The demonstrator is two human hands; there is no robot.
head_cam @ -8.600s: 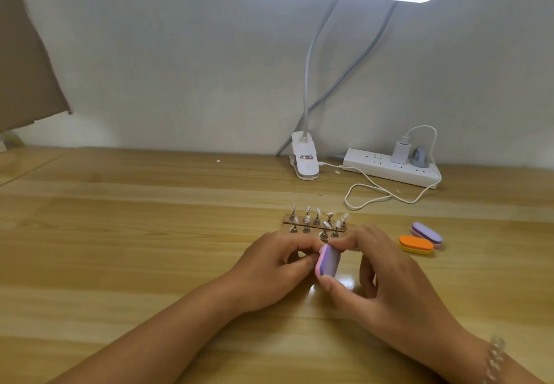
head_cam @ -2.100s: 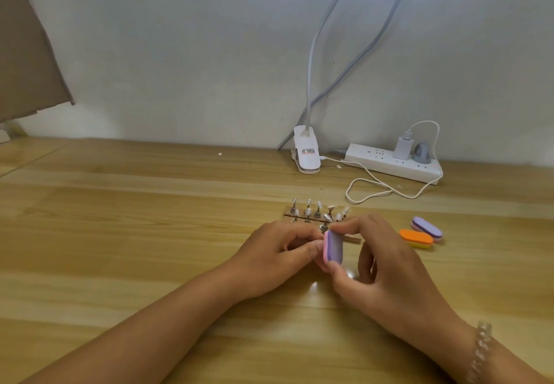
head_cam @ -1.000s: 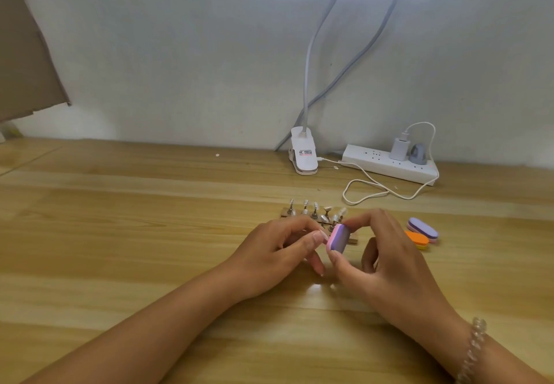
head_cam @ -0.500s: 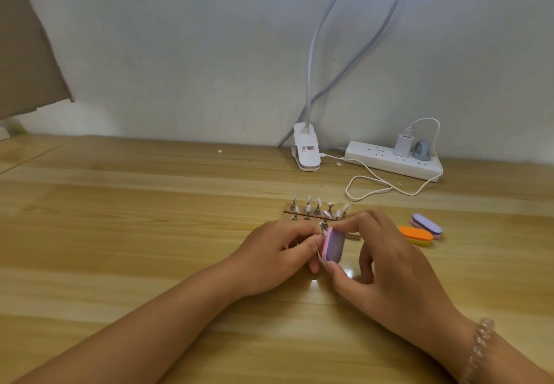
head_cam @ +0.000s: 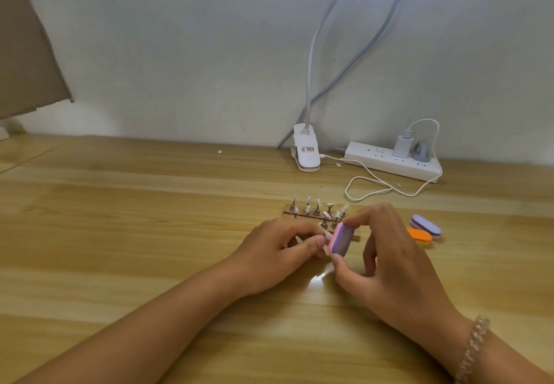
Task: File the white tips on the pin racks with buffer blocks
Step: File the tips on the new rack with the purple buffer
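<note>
Pin rack [head_cam: 317, 215] at table [head_cam: 150, 233] centre; just before it, nail tip [head_cam: 327, 235] in left hand [head_cam: 278, 253] meets buffer block [head_cam: 341, 241] in right hand [head_cam: 389, 254]. Spare buffer blocks [head_cam: 425, 227] right of rack; lamp clamp [head_cam: 305, 152], power strip [head_cam: 386, 164] behind.

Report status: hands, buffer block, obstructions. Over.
Right hand pinches pink-purple buffer block. Left hand pinches white tip at its pink edge. Pin rack just behind; spare blocks off right, out of the way.

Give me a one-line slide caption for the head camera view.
Right hand holds a pink-and-purple buffer block against a white tip pinched by the left hand, at the pin rack.
</note>
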